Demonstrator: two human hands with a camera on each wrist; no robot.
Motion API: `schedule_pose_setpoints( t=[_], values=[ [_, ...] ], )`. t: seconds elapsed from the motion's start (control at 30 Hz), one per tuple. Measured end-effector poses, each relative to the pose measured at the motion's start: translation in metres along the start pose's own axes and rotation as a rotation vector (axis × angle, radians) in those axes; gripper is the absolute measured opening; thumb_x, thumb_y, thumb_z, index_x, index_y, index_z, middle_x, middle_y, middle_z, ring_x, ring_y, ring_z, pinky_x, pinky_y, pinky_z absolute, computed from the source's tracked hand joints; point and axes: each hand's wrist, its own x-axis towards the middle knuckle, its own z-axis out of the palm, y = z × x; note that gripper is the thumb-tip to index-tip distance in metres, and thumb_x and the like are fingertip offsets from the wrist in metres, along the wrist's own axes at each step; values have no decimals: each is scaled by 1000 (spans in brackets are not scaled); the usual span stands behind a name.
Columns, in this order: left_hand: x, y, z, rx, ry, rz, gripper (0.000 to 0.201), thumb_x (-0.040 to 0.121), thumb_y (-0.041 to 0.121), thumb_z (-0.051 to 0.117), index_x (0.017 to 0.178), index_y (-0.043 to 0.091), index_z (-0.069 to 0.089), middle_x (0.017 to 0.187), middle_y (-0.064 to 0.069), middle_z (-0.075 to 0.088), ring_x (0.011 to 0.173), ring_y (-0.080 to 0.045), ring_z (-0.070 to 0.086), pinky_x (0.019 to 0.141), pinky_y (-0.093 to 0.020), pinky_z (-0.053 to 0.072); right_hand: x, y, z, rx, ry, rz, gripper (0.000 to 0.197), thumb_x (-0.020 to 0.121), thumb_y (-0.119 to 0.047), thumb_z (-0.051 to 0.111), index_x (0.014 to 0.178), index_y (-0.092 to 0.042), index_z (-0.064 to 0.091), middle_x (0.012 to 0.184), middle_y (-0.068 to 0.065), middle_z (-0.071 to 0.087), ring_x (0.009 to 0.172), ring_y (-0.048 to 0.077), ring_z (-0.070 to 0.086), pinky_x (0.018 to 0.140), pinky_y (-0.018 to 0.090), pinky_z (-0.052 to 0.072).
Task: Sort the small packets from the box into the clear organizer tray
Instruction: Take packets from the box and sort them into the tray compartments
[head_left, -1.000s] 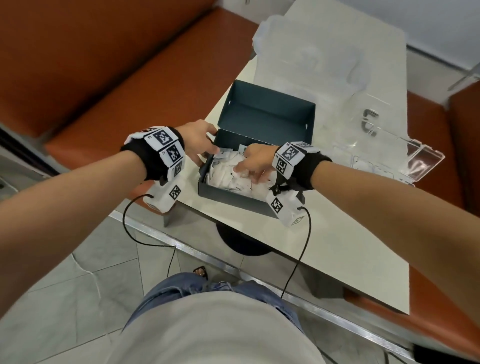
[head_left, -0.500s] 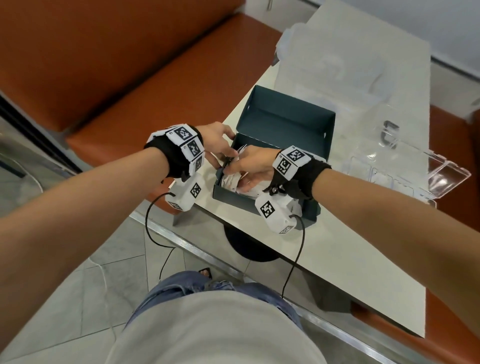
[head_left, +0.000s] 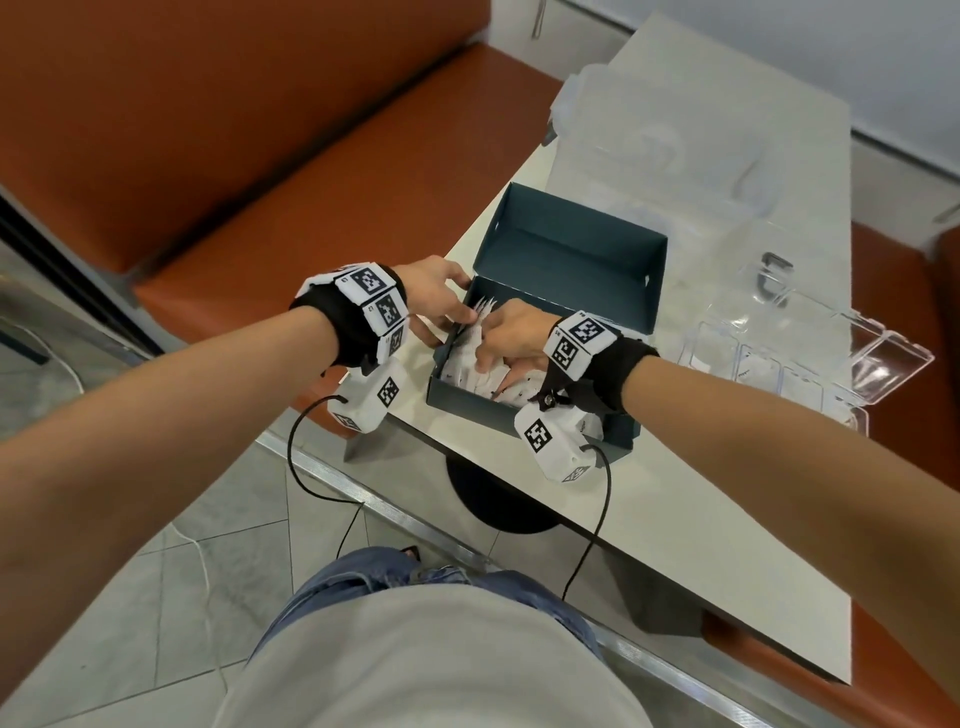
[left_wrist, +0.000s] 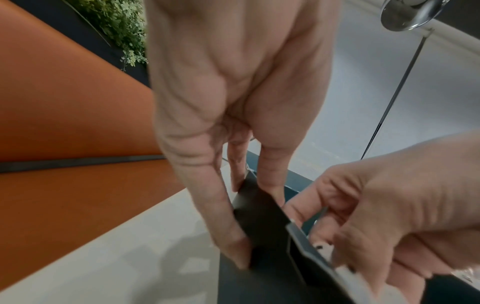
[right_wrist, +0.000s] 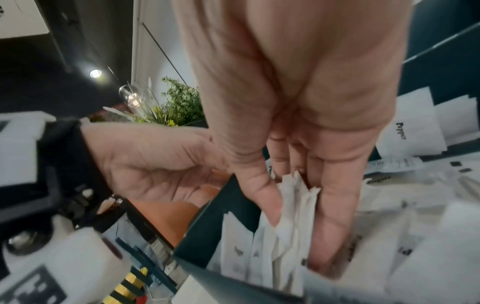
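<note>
A dark teal box (head_left: 519, 415) stands open on the table, its lid (head_left: 571, 244) tipped back. White paper packets (head_left: 467, 364) fill it. My left hand (head_left: 452, 312) grips the box's left wall; in the left wrist view its fingers (left_wrist: 233, 242) pinch that dark wall (left_wrist: 262, 218). My right hand (head_left: 493, 353) is inside the box at its left end. Its thumb and fingers (right_wrist: 327, 216) pinch an upright bunch of packets (right_wrist: 293, 205). The clear organizer tray (head_left: 904, 358) lies open to the right of the box.
A translucent plastic container (head_left: 649, 145) sits on the table behind the box. Orange bench seats (head_left: 311, 156) run along the table's left side and far right. The table's near edge (head_left: 675, 561) is right in front of my body, with cables hanging from both wrists.
My right hand has shifted from the middle of the box to its left end and gathered packets upright. The left hand stays on the box's left wall.
</note>
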Motion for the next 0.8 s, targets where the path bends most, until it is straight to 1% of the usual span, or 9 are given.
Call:
schedule_pose_setpoints(
  t=[0.1, 0.23, 0.33, 0.4, 0.47, 0.57, 0.67, 0.73, 0.8],
  values=[
    [-1, 2, -1, 92, -16, -4, 56, 90, 14, 68, 140, 20, 43, 114, -10, 63, 86, -23, 68, 61, -31, 59, -8, 5, -14, 32, 24, -9, 21, 77, 12, 68, 81, -7, 60, 79, 10, 53, 64, 24, 60, 55, 40, 60],
    [-6, 15, 1, 413, 89, 72, 56, 92, 28, 65, 141, 13, 43, 127, -10, 57, 98, -27, 63, 80, -40, 58, -22, 16, -36, 139, 63, -5, 23, 79, 14, 65, 86, -8, 61, 92, 13, 59, 72, 25, 66, 51, 34, 58],
    [-12, 35, 0, 516, 243, 194, 45, 93, 36, 62, 129, 10, 56, 120, -7, 59, 96, -25, 60, 76, -35, 54, -33, 27, -54, 220, 95, -5, 22, 82, 14, 62, 91, -5, 59, 91, 15, 60, 68, 22, 67, 55, 36, 60],
    [-16, 48, 0, 455, 291, 278, 37, 93, 37, 63, 123, 16, 60, 110, 1, 58, 89, -17, 58, 68, -25, 46, -41, 34, -66, 291, 112, -4, 21, 83, 15, 61, 92, -4, 60, 91, 15, 65, 67, 20, 68, 57, 35, 60],
    [-20, 60, 2, 340, 281, 328, 29, 93, 37, 62, 116, 19, 63, 105, 2, 63, 85, -14, 62, 59, -20, 46, -49, 41, -77, 364, 112, 1, 21, 84, 15, 60, 92, -5, 60, 94, 14, 68, 73, 22, 70, 56, 31, 60],
    [-22, 72, 12, 160, 209, 341, 26, 95, 39, 58, 111, 19, 64, 107, -1, 65, 92, -14, 66, 70, -25, 56, -59, 50, -88, 450, 110, -2, 23, 85, 15, 59, 94, -6, 59, 109, 17, 69, 84, 23, 70, 62, 33, 61],
    [-16, 78, 27, 17, 205, 312, 33, 98, 42, 51, 115, 15, 60, 111, -3, 64, 97, -14, 64, 81, -31, 57, -68, 54, -97, 501, 111, -22, 25, 85, 15, 59, 98, -6, 60, 122, 21, 64, 105, 28, 67, 72, 36, 61],
    [-13, 80, 37, -109, 193, 276, 43, 99, 45, 46, 123, 12, 56, 117, -6, 62, 101, -18, 64, 83, -32, 57, -75, 54, -106, 545, 99, -62, 26, 86, 13, 58, 102, -7, 61, 113, 16, 69, 95, 24, 71, 74, 34, 61],
    [-11, 83, 47, -274, 150, 221, 50, 100, 49, 39, 128, 10, 54, 122, -9, 62, 102, -20, 63, 84, -34, 57, -83, 52, -117, 620, 101, -117, 27, 87, 13, 57, 103, -8, 61, 97, 9, 74, 82, 20, 73, 68, 32, 61]
  ],
)
